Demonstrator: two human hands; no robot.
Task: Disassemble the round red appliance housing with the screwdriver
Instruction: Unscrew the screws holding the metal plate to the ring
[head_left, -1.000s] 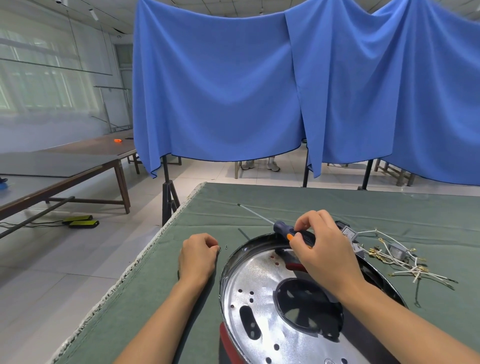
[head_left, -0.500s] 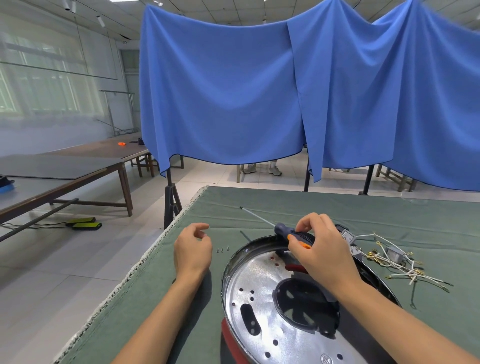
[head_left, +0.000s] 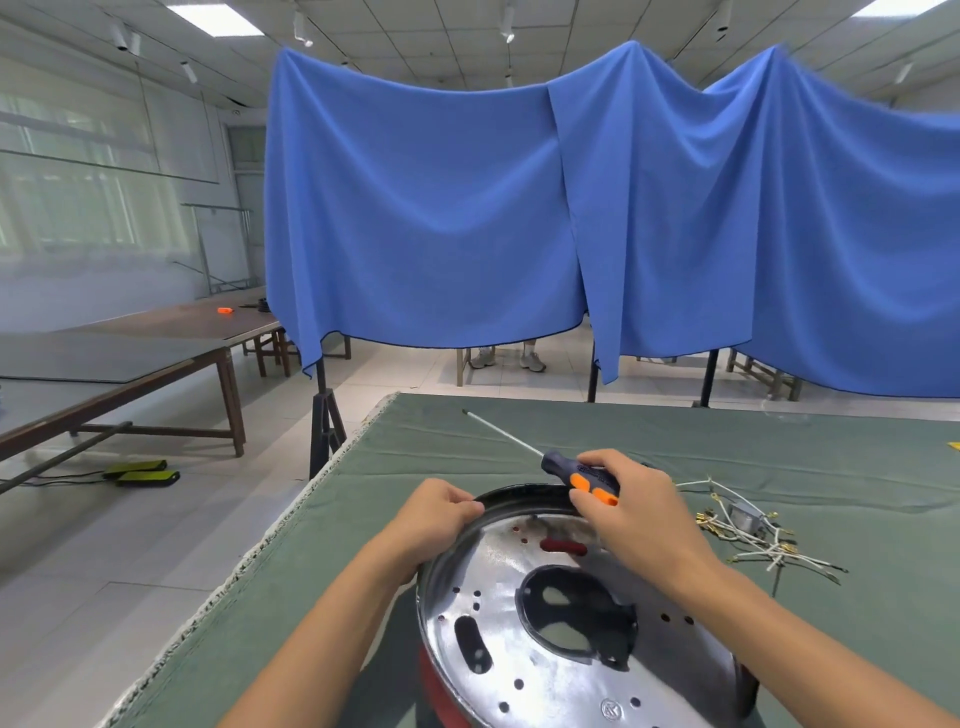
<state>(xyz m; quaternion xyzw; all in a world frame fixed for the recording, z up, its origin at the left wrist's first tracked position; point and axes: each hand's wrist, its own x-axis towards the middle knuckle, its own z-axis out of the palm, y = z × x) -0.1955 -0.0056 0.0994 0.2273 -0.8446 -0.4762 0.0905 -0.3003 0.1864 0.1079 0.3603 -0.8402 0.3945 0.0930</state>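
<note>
At the lower centre of the frame, on the green cloth-covered table (head_left: 467, 431), sits the round red appliance housing (head_left: 436, 680), its shiny perforated metal plate (head_left: 519, 670) facing up and only a sliver of red showing at the lower left edge. The left hand (head_left: 434, 519) curls over the upper left rim of the housing and grips it. The right hand (head_left: 639, 514) hovers over the upper right part of the plate and holds the screwdriver (head_left: 582, 475) by its blue and orange handle, fingers wrapped round it. The tool's long axis runs from the hand toward the upper left, the thin shaft pointing away from the housing with its tip over bare cloth. For driving, I judge the tip must swing round and down toward the plate; which screw comes next I cannot tell. To the right of the housing lies a tangle of white wires (head_left: 748, 535).
</note>
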